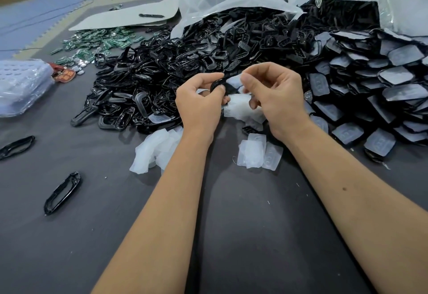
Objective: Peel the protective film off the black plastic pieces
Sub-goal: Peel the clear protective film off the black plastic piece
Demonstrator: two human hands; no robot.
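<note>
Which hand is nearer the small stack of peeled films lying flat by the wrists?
Right. The stack of peeled films lies just below the right hand; the left hand is farther left.

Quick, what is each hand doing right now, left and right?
Left hand: pinches the black plastic piece.
Right hand: thumb and fingers pinch the protective film at the piece.
</note>
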